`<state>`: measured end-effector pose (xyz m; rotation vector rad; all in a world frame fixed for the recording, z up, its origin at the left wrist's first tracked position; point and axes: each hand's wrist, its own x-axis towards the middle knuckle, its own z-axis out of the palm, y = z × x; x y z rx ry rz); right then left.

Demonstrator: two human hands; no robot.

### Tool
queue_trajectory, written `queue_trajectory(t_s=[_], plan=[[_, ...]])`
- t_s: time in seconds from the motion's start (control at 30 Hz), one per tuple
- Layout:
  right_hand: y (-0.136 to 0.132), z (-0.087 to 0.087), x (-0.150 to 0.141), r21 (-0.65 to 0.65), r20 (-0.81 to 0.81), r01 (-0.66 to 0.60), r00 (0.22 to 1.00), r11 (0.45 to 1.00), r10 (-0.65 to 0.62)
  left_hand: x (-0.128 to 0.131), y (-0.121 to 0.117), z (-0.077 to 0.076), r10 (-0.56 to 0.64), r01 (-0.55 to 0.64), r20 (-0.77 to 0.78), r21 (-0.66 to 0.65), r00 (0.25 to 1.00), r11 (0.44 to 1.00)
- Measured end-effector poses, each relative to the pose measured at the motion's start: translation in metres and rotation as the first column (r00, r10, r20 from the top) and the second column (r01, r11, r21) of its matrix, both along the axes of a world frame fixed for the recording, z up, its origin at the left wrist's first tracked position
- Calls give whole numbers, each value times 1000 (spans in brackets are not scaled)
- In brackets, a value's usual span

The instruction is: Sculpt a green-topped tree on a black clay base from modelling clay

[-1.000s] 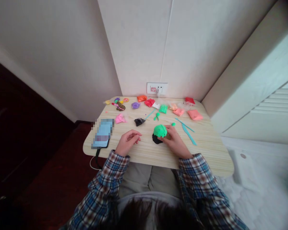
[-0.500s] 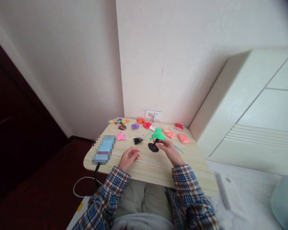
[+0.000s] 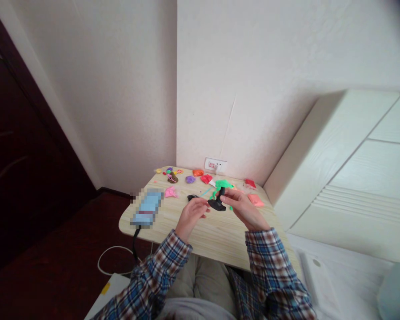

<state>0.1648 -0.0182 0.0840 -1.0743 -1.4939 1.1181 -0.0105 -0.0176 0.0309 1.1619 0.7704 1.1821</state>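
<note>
My right hand is closed around the black stem of a clay model. The model has a flat, angular black base and a bright green top that spreads out behind the stem, with green bits hanging from it. It is held tilted above the table. My left hand is beside the base, its fingers slightly bent and apart. Its fingertips reach the base's left edge; whether they touch is unclear. Behind my left hand lies a black clay packet, partly hidden.
On the wooden table lie pink, purple, orange, red and coral clay packets. A blurred-out phone with a cable is at left. Small coloured pieces sit at back left. A wall socket is behind.
My right hand has tipped the model, so its base faces more toward me and its green top leans away. My left hand has moved right and up to the base. The view has shifted slightly.
</note>
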Motion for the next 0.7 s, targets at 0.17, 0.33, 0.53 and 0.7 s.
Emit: queue_trajectory(t_s=[0.17,0.33,0.53,0.7], plan=[[-1,-19,0,31,114,107,987,994,-110,-2,10,2,130,-128,-26,69,991,989],[3,-46,-1,102,218,137,963,985,-156,1,21,-1,41,-42,-40,-43,998,998],[4,-70,-4,180,296,152,934,972,-201,7,39,-6,-63,58,-23,-192,998,980],[9,-84,-4,223,332,177,911,959,-245,9,49,-12,-99,86,-45,-238,994,968]])
